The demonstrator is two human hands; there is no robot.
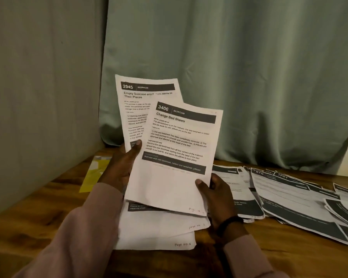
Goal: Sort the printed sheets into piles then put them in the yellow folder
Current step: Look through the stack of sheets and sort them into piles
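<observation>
Sheets 2945 point(147, 101) and 3406 point(177, 153) were pinched by the left hand point(121, 169) and right hand point(219, 189); loose thumb grips risked one slipping onto the wrong worktop point(48, 207) pile.

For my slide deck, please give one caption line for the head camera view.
Both hands hold up printed sheets over a wooden table, yellow folder at left.
</observation>
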